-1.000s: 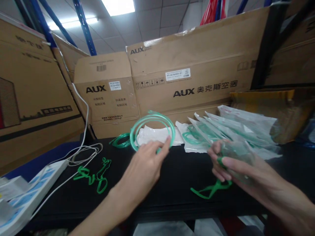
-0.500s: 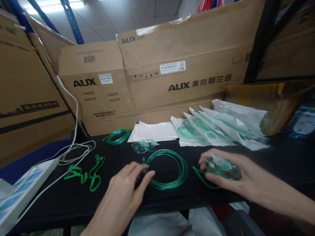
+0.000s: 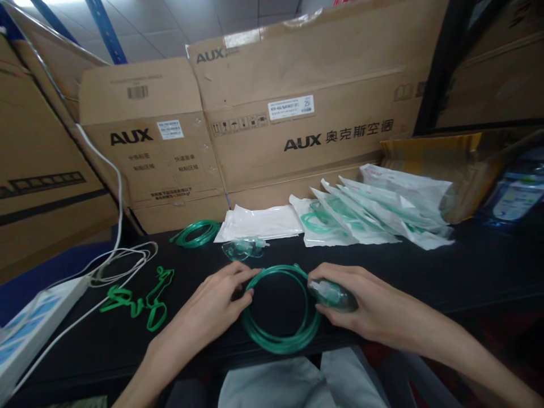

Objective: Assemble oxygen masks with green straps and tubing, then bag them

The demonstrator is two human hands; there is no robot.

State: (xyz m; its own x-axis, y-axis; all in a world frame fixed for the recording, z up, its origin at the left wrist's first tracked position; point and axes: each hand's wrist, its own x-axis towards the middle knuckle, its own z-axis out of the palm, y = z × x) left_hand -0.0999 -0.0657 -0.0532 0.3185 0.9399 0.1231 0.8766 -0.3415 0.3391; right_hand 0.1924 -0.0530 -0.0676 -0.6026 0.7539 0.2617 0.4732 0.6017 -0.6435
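A coil of green tubing (image 3: 278, 335) lies on the black table (image 3: 425, 272) near its front edge. My left hand (image 3: 216, 306) rests on the coil's left side, fingers pinched on the tube. My right hand (image 3: 361, 306) is closed round a clear green-tinted mask (image 3: 334, 294) at the coil's right side. A second clear mask (image 3: 242, 247) lies just behind the coil. Another green tubing coil (image 3: 198, 233) sits further back left.
Sealed white bags with green tubing (image 3: 374, 218) fan out at the back right, flat white bags (image 3: 259, 222) beside them. Green straps (image 3: 140, 300) and white cable (image 3: 123, 263) lie at left, with a white-blue box (image 3: 29, 328). Cardboard boxes (image 3: 297, 113) wall the back.
My left hand brought the tubing coil down from the air onto the table. My right hand moved the mask left to the coil. The view tilted down.
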